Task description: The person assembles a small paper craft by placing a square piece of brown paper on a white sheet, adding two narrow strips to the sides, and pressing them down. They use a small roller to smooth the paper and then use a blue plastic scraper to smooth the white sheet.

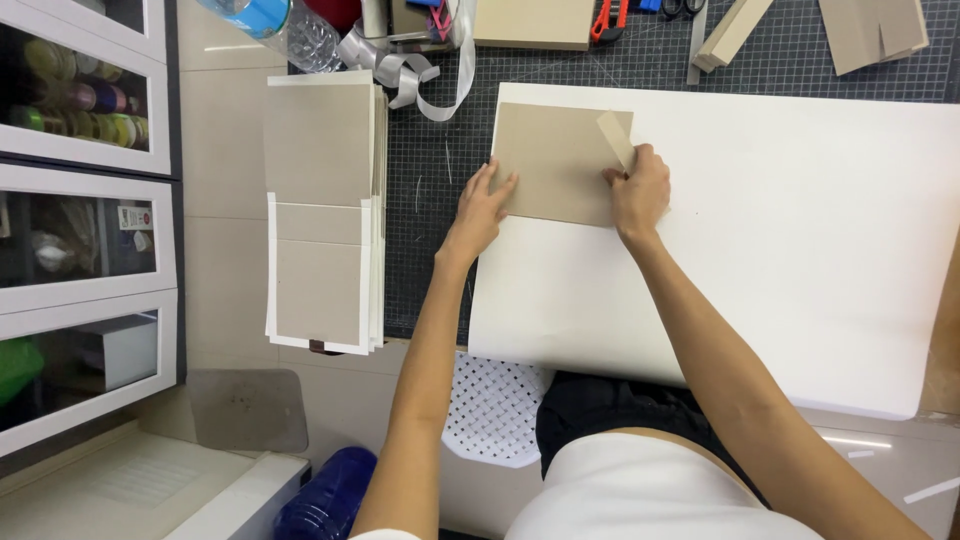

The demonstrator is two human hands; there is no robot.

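- Left hand [482, 207] is lying open, fingers flat on the grey board [552, 163].
- Right hand [640, 190] is pinching a narrow cardboard strip [616, 138] at the board's far corner.
- White sheet [780, 230] is lying beneath both hands.

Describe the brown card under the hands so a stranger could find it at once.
Start at the big white sheet on the cutting mat. Near its top left corner lies the brown card, left hand and right hand on its edges. Unlike the other brown pieces, it lies on white.
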